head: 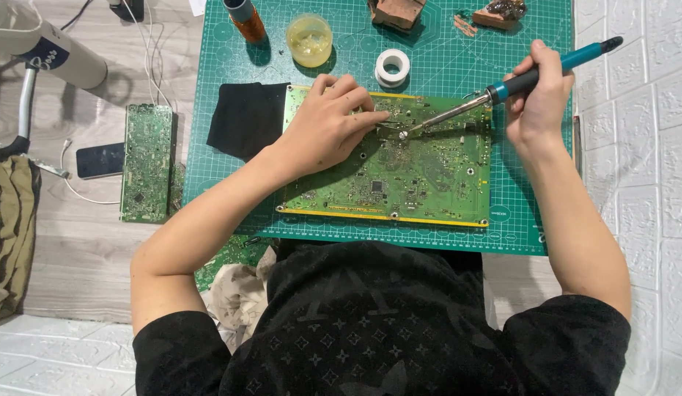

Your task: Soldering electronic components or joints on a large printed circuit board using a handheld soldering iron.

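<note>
head view, looking down at a person seated at a counter (pixel 84 249) of pale wood grain. a large green circuit board (pixel 429 176), rectangular with a yellow edge strip and densely studded with small components, is lying flat on a green gridded cutting mat (pixel 231 161), directly beneath both hands. the left hand (pixel 330 125) is resting on the board's upper left part, fingers curled and pinching thin metal tweezers (pixel 388 126) whose tips are pointing right toward a small round part near the board's upper middle. the right hand (pixel 539 99) is hovering just off the board's upper right corner, closed in a pen-like grip around a soldering iron (pixel 517 82) with a teal and black handle; its slender metal tip is slanting down-left and meeting the tweezer tips at the same spot. a black cloth (pixel 245 117), soft and matte, is lying on the mat just left of the board, partly under its edge. above the board are sitting a white roll of tape (pixel 392 67), a round translucent yellow tub (pixel 309 40) and an orange-wrapped spool (pixel 245 20). a second, narrower green board (pixel 146 163) is lying on the counter, well left of the mat, beside a dark phone (pixel 99 160).
</note>
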